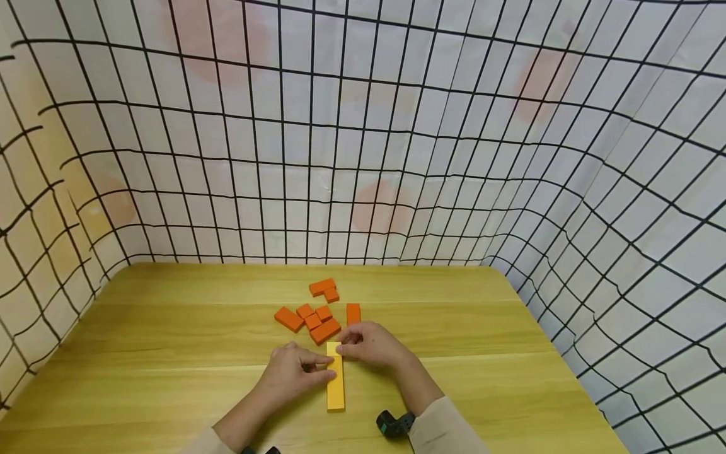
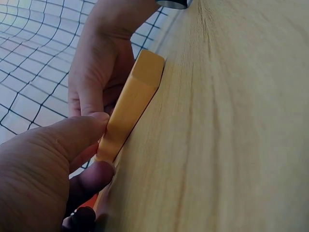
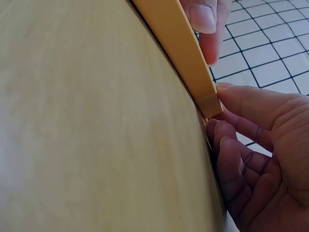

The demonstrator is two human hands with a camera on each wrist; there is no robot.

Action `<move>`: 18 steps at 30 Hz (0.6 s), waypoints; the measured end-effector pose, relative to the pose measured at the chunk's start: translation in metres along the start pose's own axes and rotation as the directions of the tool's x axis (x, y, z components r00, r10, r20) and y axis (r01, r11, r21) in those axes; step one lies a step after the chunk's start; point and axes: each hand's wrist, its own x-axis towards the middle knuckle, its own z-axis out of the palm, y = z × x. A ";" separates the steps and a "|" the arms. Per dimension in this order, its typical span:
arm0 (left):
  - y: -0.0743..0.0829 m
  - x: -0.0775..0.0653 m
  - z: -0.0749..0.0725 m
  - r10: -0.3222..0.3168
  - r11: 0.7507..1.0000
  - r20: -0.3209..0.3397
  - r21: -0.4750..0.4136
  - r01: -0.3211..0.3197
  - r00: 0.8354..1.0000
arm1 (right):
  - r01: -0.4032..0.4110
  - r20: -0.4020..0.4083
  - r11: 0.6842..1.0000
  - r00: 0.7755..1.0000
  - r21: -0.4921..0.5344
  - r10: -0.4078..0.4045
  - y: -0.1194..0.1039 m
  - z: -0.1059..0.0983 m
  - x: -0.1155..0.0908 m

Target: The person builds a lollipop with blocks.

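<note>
**Long yellow block (image 1: 336,396) and small yellow block (image 1: 334,347) in one line, between left hand (image 1: 292,372) and right hand (image 1: 371,345)**

All around, grid-lined white walls (image 1: 317,183). Below, a wooden table (image 1: 142,353) with side-to-side grain.

Over the table, both hands close together, in pale sleeves (image 1: 445,432). On the left, reaching in from the lower left: thumb and forefinger aimed rightward, tips at the left edge of the long yellow block. Clamped or merely steadying, cannot tell. On the right, reaching farther forward and bent back leftward: thumb and forefinger pinched about the small yellow block at its far right corner, other fingers curled beneath. Beside the right sleeve, a dark wrist camera (image 1: 391,424).

Flat on the table, directly right of the left fingertips: the long yellow block, long axis pointing away from the person, near end free of both hands. From the right hand, toward the person and slightly left. Nearer to its middle, the left hand.

Beyond, an orange cluster (image 1: 324,331) ahead and to the left, an orange pair (image 1: 322,287) farther off, and a single orange block (image 1: 353,312) just past the right hand.

Smallest, and by judgement most decisive: the small yellow block at the far end of the long one, in line with it, seemingly touching, with only a thin seam between in the right wrist view.
</note>
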 end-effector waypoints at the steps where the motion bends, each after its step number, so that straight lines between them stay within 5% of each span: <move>1: 0.000 0.000 0.000 -0.004 1.000 -0.002 -0.001 0.004 1.000 | 0.000 0.001 1.000 1.000 0.003 0.000 0.000 0.000 0.000; 12: 0.000 -0.002 0.001 -0.041 0.999 -0.004 -0.026 0.041 0.999 | 0.017 0.021 1.000 1.000 -0.001 -0.017 -0.004 0.000 -0.001; 18: 0.000 -0.001 0.001 0.002 1.000 0.001 -0.022 -0.002 1.000 | 0.012 0.025 1.000 1.000 0.009 -0.012 -0.003 0.000 -0.001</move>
